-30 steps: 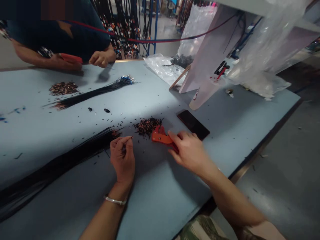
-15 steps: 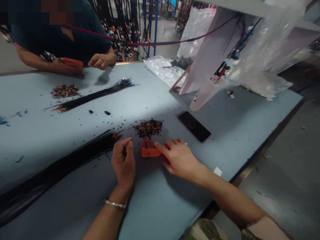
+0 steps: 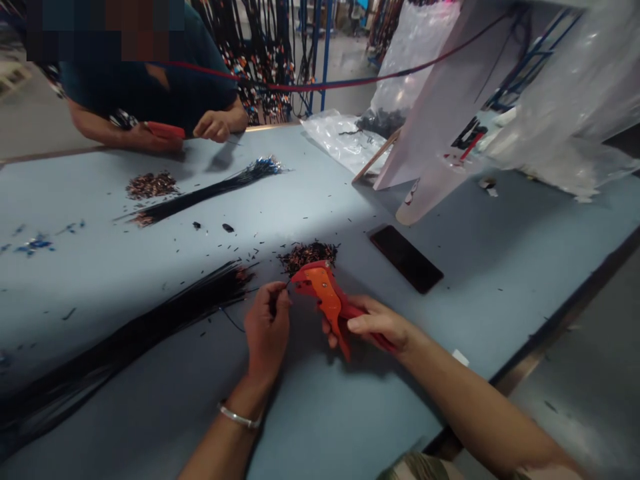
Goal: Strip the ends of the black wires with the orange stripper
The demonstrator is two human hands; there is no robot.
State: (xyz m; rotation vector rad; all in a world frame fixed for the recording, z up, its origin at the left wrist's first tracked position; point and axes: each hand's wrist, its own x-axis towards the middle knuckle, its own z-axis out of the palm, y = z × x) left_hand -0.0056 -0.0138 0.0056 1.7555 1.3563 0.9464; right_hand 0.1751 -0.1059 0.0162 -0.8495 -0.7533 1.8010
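Wire stripper pliers (image 3: 324, 290), red with an orange lever, stand in the head view near the middle of the blue-grey table (image 3: 345, 427), their nose turned toward the left hand (image 3: 267, 327) and partly covering a heap of dark and coppery clippings (image 3: 311, 252). The right hand (image 3: 373, 327) has its fingers clamped on the handles: the thumb lies along the red handle, and a few fingertips show beyond the orange lever, the others hidden behind the tool. The two handles stand apart.

The left hand's thumb and forefinger are together, pinching a thin black wire (image 3: 289, 283) whose tip reaches the stripper's nose; whether it sits between the jaws is too small to tell. The remaining fingers curl out of sight. A metal bracelet (image 3: 240, 416) circles that wrist.

Left of this hand lies a thick bundle of black wires (image 3: 150, 327), cut off by the picture's left edge. A dark phone (image 3: 406, 259) lies right of the heap. Across the table, a co-worker (image 3: 200, 80), head pixelated, holds a red tool (image 3: 165, 130), its far end blurred, near a smaller wire bundle (image 3: 200, 195).
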